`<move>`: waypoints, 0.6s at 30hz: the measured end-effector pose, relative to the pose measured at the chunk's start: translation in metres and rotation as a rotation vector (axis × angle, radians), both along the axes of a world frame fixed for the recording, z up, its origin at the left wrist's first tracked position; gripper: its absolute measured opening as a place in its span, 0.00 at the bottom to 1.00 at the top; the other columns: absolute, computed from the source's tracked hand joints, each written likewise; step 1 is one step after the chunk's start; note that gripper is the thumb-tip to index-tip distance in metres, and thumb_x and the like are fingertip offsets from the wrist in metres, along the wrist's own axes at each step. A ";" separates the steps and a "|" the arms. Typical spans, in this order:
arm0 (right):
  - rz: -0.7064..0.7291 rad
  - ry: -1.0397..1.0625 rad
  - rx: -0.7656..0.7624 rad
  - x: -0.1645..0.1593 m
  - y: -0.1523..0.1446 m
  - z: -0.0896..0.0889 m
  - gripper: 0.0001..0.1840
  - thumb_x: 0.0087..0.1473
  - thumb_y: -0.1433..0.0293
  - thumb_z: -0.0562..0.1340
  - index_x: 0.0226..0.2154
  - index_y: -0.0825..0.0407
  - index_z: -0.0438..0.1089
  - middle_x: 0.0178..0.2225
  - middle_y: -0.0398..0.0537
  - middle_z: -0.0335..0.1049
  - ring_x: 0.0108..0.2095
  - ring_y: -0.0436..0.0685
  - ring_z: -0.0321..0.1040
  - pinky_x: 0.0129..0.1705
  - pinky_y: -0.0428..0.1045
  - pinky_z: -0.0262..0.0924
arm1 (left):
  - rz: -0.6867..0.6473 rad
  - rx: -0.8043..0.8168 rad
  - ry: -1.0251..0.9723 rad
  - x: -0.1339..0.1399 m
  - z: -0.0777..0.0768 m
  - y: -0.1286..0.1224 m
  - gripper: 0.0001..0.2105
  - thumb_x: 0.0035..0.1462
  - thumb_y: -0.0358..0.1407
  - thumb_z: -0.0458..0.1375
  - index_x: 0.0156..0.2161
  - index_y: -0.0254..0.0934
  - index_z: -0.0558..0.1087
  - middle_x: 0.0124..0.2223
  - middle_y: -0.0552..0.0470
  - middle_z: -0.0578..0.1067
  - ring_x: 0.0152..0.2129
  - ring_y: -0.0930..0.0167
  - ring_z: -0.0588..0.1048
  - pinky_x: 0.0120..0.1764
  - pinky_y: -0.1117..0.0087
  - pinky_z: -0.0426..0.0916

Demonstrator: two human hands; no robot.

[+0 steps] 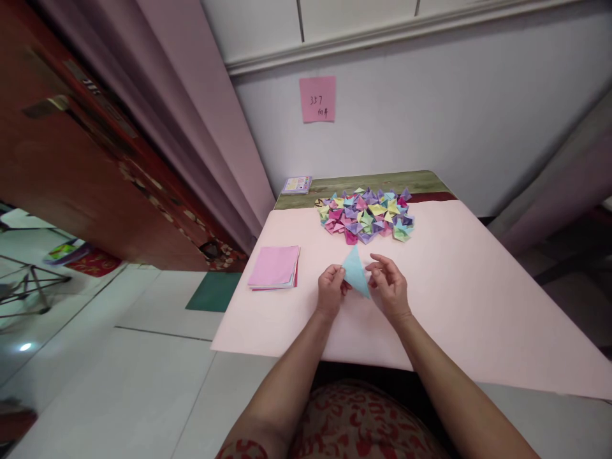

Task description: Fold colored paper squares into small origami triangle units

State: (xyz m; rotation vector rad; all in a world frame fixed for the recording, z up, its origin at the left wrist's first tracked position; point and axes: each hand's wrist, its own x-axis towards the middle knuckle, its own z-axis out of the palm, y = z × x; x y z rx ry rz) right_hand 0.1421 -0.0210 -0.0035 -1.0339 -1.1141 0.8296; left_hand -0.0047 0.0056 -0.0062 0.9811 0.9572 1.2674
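A light blue sheet of origami paper (pixel 355 273), folded into a triangle, is held just above the pink table cover. My left hand (pixel 331 287) pinches it at its left corner between thumb and fingers. On the other side, my right hand (pixel 389 285) is close to the paper's right edge with its fingers apart and curved; whether a fingertip touches the paper is hard to see. Beyond the hands lies a heap of folded paper pieces (pixel 366 215) in purple, yellow, pink, green and blue. To the left rests a stack of square paper (pixel 274 267), pink on top.
The pink cover (pixel 478 287) spreads over most of the table. At the back left corner, a small printed pack (pixel 297 185) lies on the bare green tabletop (pixel 329 185). A pink note (pixel 318 99) is stuck to the wall, and a red door (pixel 95 166) stands at the left.
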 end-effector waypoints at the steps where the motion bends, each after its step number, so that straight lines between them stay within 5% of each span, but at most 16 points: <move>1: -0.016 -0.029 0.025 0.000 -0.001 0.000 0.21 0.59 0.58 0.59 0.52 0.49 0.68 0.38 0.48 0.71 0.26 0.50 0.65 0.31 0.48 0.64 | -0.005 -0.006 0.001 0.000 0.001 0.000 0.15 0.53 0.47 0.61 0.31 0.35 0.69 0.18 0.58 0.68 0.13 0.78 0.63 0.18 0.77 0.55; 6: -0.047 -0.194 0.128 0.001 -0.002 0.002 0.17 0.61 0.59 0.55 0.43 0.50 0.74 0.40 0.49 0.69 0.27 0.51 0.66 0.31 0.50 0.65 | -0.032 -0.007 0.025 0.000 0.005 -0.003 0.16 0.53 0.49 0.61 0.31 0.35 0.68 0.18 0.58 0.67 0.13 0.79 0.61 0.19 0.77 0.54; 18: -0.119 -0.267 0.140 0.002 -0.001 0.004 0.17 0.60 0.60 0.56 0.43 0.50 0.74 0.46 0.53 0.68 0.30 0.53 0.68 0.30 0.50 0.67 | -0.035 0.008 0.100 0.000 0.004 -0.003 0.16 0.54 0.48 0.60 0.32 0.36 0.70 0.19 0.59 0.66 0.14 0.79 0.62 0.20 0.77 0.55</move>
